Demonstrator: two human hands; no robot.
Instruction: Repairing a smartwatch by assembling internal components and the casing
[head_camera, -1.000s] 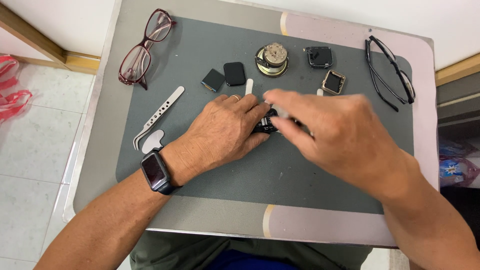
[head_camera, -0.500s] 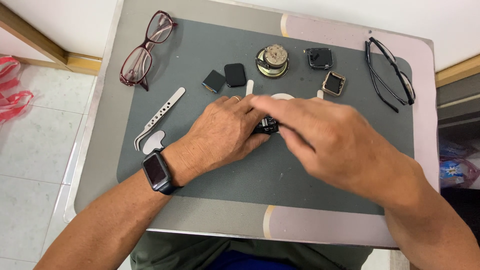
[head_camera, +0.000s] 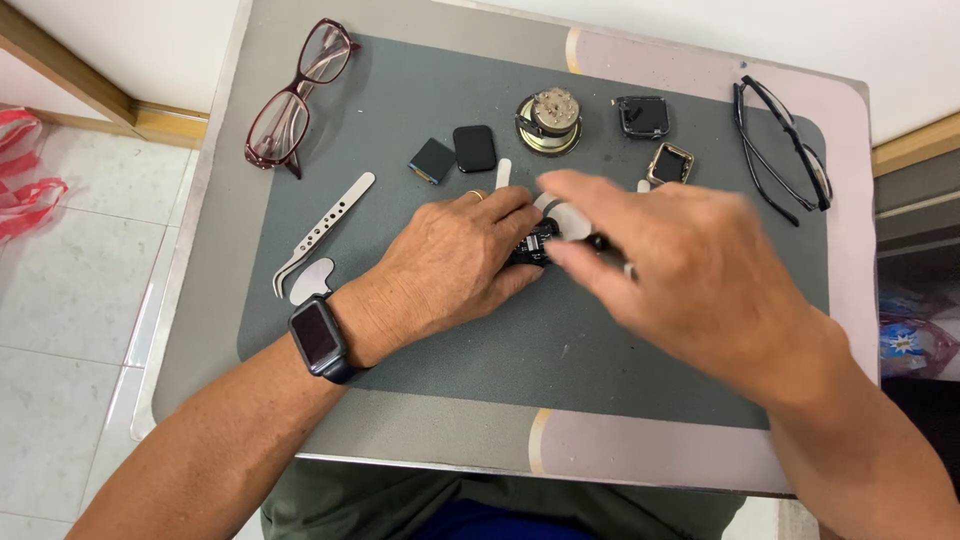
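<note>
While my left hand (head_camera: 455, 262) lies palm down on the grey mat (head_camera: 400, 100), its fingertips pin a small black watch part (head_camera: 530, 245) at mat centre, so that hand is pressing on it, not wrapped around it. Right hand (head_camera: 690, 270) comes in from the right, motion-blurred, fingers bunched over the same part; something pale and rounded (head_camera: 565, 215) shows at its fingertips, but I cannot tell if it is pinched there or just lying on the mat behind. Right grip state: cannot tell.

Handling, my judgement: the part looks tiny and light, rigid, probably fragile with fine detail, easy to flick away or lose. Best held by its outer edges between thumb and forefinger, with light pressure, keeping the flat face down on the mat, which looks soft and grippy. Most of it is hidden under both hands, so its exact shape is unclear.

Around it:
- Steel tweezers (head_camera: 320, 230) well left of my left hand, with a thin pale pick (head_camera: 312, 280) just beside their tips.
- 2 dark square pieces (head_camera: 455, 155) near the top of the mat.
- A round metal mechanism (head_camera: 548, 120) beside them.
- A black square casing (head_camera: 642, 116) and a pale metal casing (head_camera: 670, 163) further right.
- Red-framed glasses (head_camera: 295, 95) top left, black-framed glasses (head_camera: 785, 140) top right.
- A dark smartwatch (head_camera: 318, 338) on my left wrist.

Mat sits on a small table (head_camera: 700, 450).
</note>
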